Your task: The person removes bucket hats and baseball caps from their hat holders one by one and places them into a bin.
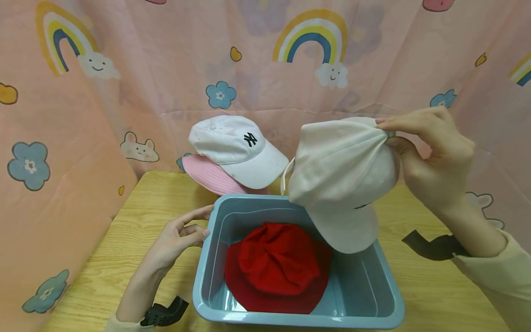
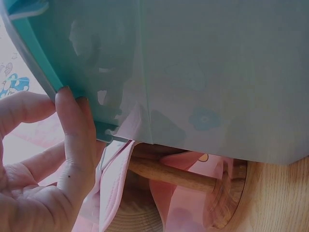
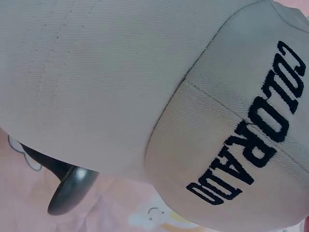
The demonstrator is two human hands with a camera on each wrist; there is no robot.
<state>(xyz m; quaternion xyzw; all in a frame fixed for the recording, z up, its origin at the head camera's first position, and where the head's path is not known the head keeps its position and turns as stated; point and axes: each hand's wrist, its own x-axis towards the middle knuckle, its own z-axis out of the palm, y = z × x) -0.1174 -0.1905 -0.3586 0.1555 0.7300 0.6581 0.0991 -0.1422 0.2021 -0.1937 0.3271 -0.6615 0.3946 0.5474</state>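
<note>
A cream baseball cap (image 1: 340, 170) hangs tilted over the back right of the blue plastic basin (image 1: 244, 316). My right hand (image 1: 435, 157) pinches its crown between thumb and fingers. In the right wrist view, the cap's front (image 3: 217, 121) bears dark "COLORADO" lettering; the hand itself is out of that view. Inside the basin lies a red brimmed hat (image 1: 278, 263), its crown crumpled. At the basin's left rim, my left hand (image 1: 178, 235) pinches the edge with thumb and finger. The left wrist view also shows that hand (image 2: 53, 159) gripping the rim.
Behind the basin, a white cap (image 1: 232, 143) with a black emblem sits above a pink brimmed hat (image 1: 213, 175). A wooden stand (image 2: 174, 174) shows near pink fabric in the left wrist view. A glossy black rounded object (image 3: 75, 188) appears below the cream cap.
</note>
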